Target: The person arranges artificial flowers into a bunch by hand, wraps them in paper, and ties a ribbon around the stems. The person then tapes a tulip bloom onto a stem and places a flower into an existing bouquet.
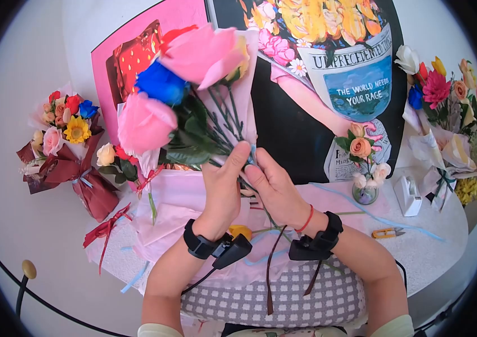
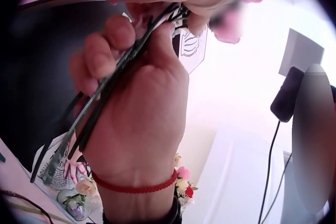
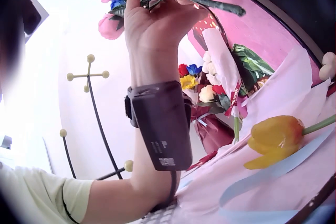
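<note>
Flower bunch: center to upper left of the head view, raised above the tabletop [image 1: 432, 255]; the bunch [image 1: 189, 135] carries large pink roses and a blue rose [image 1: 162, 82], heads toward the upper left.
Stems: the stems [image 1: 233, 115] converge between the hands; lower ends run to the lower left of the left-wrist view.
Left hand: fingers curled round the bunch, thumb of the left hand [image 1: 221, 188] along the stems.
Right hand: fingers of the right hand [image 1: 279, 188] gripping the stems just beside the left thumb.
Holding procedure: keep one firm grip at the convergence point; adjust with the other hand only. Excess pressure could crush leaves; a slack grip could let heads rotate.
Pink paper: behind the stems; whether the paper [image 1: 248, 90] is gripped cannot be told.
Binding point: covered by fingers; any tie there cannot be confirmed.
Rose heads: blurred in the head view, cropped in both wrist views.
Yellow tulip: lower right of the right-wrist view; in the head view, forearm gear partly hides the tulip [image 3: 275, 137].
</note>
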### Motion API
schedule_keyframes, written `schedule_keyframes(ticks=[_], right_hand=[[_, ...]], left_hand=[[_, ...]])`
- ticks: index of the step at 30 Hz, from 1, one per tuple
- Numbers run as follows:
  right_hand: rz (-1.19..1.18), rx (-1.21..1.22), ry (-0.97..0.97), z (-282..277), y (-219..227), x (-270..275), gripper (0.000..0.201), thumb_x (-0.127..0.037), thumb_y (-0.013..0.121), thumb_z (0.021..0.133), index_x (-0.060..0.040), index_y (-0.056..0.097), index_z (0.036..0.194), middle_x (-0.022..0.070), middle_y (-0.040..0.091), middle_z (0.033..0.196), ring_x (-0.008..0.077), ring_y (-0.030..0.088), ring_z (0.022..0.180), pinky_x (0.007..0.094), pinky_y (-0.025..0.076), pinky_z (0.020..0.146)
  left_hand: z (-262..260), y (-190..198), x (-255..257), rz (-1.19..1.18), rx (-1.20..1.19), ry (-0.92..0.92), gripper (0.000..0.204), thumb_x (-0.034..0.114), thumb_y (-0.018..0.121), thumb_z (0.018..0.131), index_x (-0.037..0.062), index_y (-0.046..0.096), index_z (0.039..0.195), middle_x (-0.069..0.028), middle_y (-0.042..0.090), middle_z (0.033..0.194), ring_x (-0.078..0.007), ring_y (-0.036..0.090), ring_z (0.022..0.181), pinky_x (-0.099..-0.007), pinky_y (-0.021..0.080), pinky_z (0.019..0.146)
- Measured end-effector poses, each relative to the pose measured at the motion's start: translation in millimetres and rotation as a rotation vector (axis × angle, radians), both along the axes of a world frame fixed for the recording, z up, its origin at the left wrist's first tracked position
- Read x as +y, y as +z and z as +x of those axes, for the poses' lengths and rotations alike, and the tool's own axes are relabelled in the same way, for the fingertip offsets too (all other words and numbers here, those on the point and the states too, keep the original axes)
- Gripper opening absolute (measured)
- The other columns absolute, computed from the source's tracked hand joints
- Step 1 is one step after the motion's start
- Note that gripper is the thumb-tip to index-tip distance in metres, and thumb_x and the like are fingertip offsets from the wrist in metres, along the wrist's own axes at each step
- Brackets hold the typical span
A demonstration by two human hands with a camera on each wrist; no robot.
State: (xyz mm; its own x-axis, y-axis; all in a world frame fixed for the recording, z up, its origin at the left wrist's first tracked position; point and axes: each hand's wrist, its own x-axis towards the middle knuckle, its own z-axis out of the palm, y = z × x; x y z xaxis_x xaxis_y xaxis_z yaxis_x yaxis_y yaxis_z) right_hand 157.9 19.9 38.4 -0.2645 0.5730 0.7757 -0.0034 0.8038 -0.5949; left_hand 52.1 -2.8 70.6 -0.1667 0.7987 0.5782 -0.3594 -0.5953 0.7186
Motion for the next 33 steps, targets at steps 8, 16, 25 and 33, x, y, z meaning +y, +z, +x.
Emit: schedule_keyframes(ticks=[8,16,25,33], right_hand=[[-0.282,0.182,0.365,14.9,25.1,-17.4,0.02,-0.028,0.04,0.093,-0.0089,0.041,0.091,-0.004,0.04,0.063,0.0006,0.035,0.051,0.0171,0.029,0.042],[-0.26,0.151,0.028,4.7,15.6,-12.5,0.024,-0.029,0.041,0.092,-0.0046,0.043,0.095,0.0022,0.042,0.064,0.0079,0.038,0.055,0.0235,0.039,0.043],[-0.044,0.004,-0.164,-2.9,1.3,-16.3,0.022,-0.025,0.042,0.091,-0.0045,0.04,0.099,0.0183,0.052,0.067,0.0361,0.052,0.058,0.0351,0.043,0.052],[0.123,-0.076,-0.106,-6.2,-6.5,-15.2,0.033,-0.024,0.049,0.088,0.0019,0.034,0.102,0.023,0.055,0.072,0.0445,0.053,0.072,0.0386,0.042,0.055]], left_hand=[[-29.8,6.6,19.4,0.283,0.133,-0.645,0.035,0.021,0.056,0.083,0.0015,0.046,0.11,-0.0089,0.055,0.108,-0.0211,0.052,0.103,-0.0336,0.036,0.094],[-6.7,11.4,-3.5,0.056,0.106,-0.11,0.032,0.029,0.047,0.091,0.007,0.044,0.114,-0.0045,0.054,0.099,-0.0121,0.051,0.091,-0.0273,0.039,0.083],[4.0,5.7,-3.4,0.127,-0.134,0.018,0.027,0.025,0.056,0.086,0.0067,0.047,0.104,0.0006,0.051,0.095,-0.0067,0.047,0.084,-0.0236,0.038,0.072],[4.4,7.7,-14.1,0.152,-0.13,0.086,0.042,0.011,0.067,0.077,0.0018,0.042,0.11,-0.005,0.048,0.104,-0.0109,0.045,0.094,-0.0267,0.037,0.082]])
